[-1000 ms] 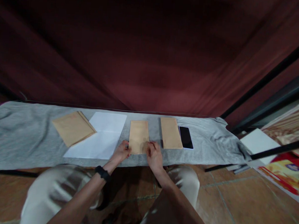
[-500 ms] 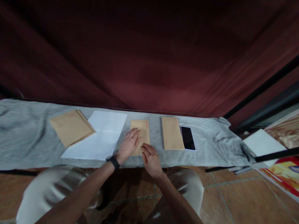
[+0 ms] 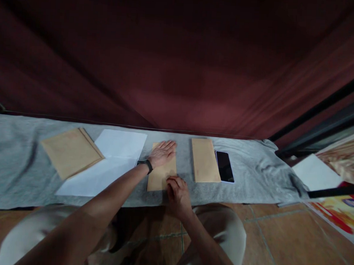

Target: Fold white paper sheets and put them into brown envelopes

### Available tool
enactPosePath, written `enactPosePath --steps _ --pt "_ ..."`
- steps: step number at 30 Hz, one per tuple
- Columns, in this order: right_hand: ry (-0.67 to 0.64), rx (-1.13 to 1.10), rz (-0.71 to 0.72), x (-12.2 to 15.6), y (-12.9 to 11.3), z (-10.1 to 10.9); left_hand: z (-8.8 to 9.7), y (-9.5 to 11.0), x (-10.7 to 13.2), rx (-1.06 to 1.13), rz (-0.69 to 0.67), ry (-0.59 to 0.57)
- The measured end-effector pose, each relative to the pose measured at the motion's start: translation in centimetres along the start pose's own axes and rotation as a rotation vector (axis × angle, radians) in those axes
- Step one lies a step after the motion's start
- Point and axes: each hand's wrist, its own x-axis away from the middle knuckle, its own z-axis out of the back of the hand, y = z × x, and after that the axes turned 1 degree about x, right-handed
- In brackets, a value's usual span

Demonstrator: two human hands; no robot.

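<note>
A tan envelope [image 3: 159,177] lies lengthwise on the grey cloth [image 3: 14,171] in front of me. My left hand [image 3: 163,152] rests flat and open on its far end, fingers stretched out; a black band sits on that wrist. My right hand [image 3: 176,192] presses on the envelope's near right corner with its fingers curled down. A second tan envelope [image 3: 204,160] lies just to the right, with a black phone [image 3: 225,166] beside it. To the left are white paper sheets [image 3: 110,160] and a stack of tan envelopes [image 3: 70,151].
A dark red curtain [image 3: 180,69] hangs behind the cloth-covered surface. Black metal bars [image 3: 323,104] cross at the right. A white sheet [image 3: 315,171] and colourful printed boards [image 3: 339,204] lie on the tiled floor [image 3: 278,240] to the right. My knees show below the surface.
My left hand slid from the envelope's near edge up to its far end, flattening out. My right hand stayed at the near right corner. The view shifted slightly.
</note>
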Motion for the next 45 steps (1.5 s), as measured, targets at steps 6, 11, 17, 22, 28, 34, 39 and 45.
enactPosePath --steps 6,11,17,22,28,34,39,45 --pt "-0.015 -0.001 -0.03 -0.1 0.1 -0.1 -0.5 0.3 1.2 0.003 -0.087 0.002" --pt "-0.012 0.029 -0.029 -0.1 0.2 -0.2 -0.4 1.3 3.1 0.015 -0.147 -0.008" --pt "0.021 0.019 -0.059 0.1 0.3 -0.3 -0.3 3.2 6.3 0.04 -0.164 -0.024" --pt "0.04 -0.032 -0.113 -0.1 0.3 0.0 0.3 4.8 8.6 0.033 -0.197 -0.042" --pt "0.101 -0.139 -0.167 -0.4 0.3 0.2 0.6 6.6 10.9 0.052 -0.198 -0.067" --pt "0.115 -0.167 -0.165 -0.6 0.3 0.4 0.4 7.3 13.1 0.072 -0.23 -0.101" --pt "0.136 -0.125 -0.191 -0.5 0.6 0.7 0.6 7.4 13.3 0.086 -0.214 -0.12" --pt "0.048 0.002 -0.091 -0.2 0.7 0.2 0.2 7.5 12.6 0.094 -0.075 -0.055"
